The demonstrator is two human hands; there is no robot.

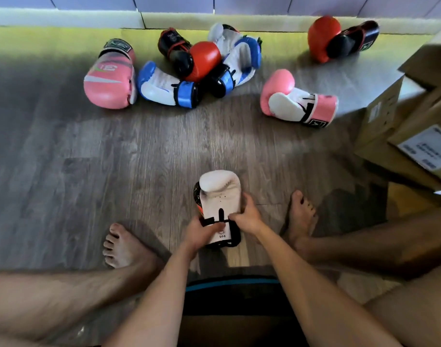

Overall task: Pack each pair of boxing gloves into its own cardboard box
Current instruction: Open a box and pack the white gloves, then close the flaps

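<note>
Both hands hold one white glove (219, 194), which stands on the wooden floor (139, 159) between the person's bare feet, with its padded end pointing away from the body. The left hand (202, 232) is curled round the cuff, over the black strap. The right hand (248, 216) grips the glove's right edge, with its thumb pressed in at the strap. Something dark and orange shows behind the glove's left edge, but what it is cannot be told. Well ahead of the hands and to their left lies a pink glove (109, 78), with a blue and white glove (164, 86) touching it. Straight ahead, a red and black glove (202, 58) rests in a heap against more blue and white gloves (242, 53). Ahead and a little to the right, a pink and white glove (297, 101) lies apart from the heap, and beyond it sits another red and black glove (339, 38). To the right of the hands, cardboard boxes (384, 108) are stacked.
</note>
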